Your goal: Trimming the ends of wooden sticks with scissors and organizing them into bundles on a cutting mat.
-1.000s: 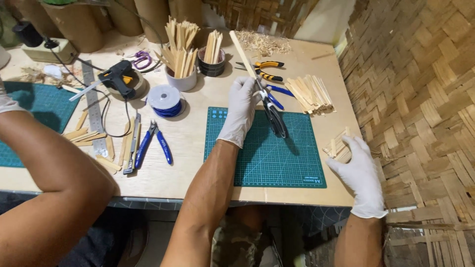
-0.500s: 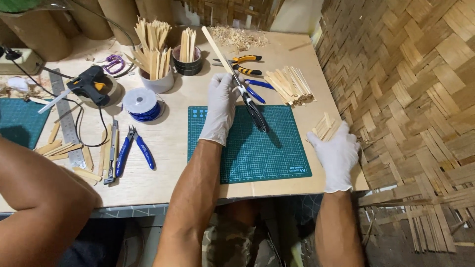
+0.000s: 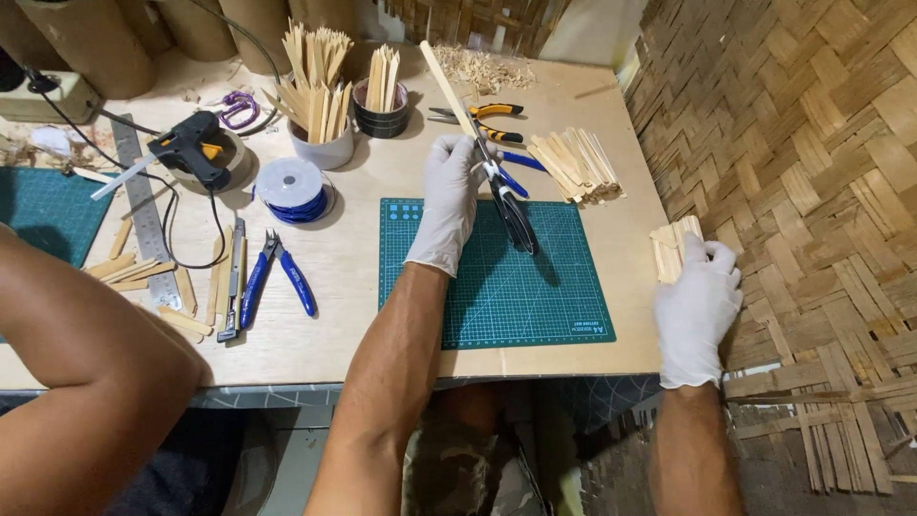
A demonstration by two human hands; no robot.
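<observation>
1. Bamboo strip (image 3: 447,76), long and pale, held up over the wooden table (image 3: 363,315): lower end in the left hand, upper end slanting toward the far edge near the wood shavings (image 3: 492,69).
2. At far left, a bare arm of another person (image 3: 86,382) across the near corner, over a second green mat (image 3: 48,210).
3. Beside that mat, a steel ruler (image 3: 145,215), with loose bamboo slivers (image 3: 129,268) just beside it.
4. Farther back, a black and yellow glue gun (image 3: 196,148) with its cord looping forward.
5. Nearer the front edge, a utility knife (image 3: 232,282) and blue-handled pliers (image 3: 277,272) lying side by side.
6. Behind them, a spool of blue wire (image 3: 294,189), a white cup of bamboo sticks (image 3: 320,91) and a dark cup of sticks (image 3: 382,86).
7. Left hand (image 3: 449,196), in a white glove, over the far edge of the green cutting mat (image 3: 497,287), fingers curled shut around the strip together with black scissors (image 3: 511,205) pointing down toward the mat.
8. Behind the hand, orange-handled pliers (image 3: 482,117); to its right, a pile of short bamboo strips (image 3: 578,167).
9. Right hand (image 3: 697,306), also gloved, at the table's right edge, well apart from the left, fingers wrapped around a small bundle of bamboo pieces (image 3: 671,247).
10. At far right, a woven bamboo wall (image 3: 802,143).
</observation>
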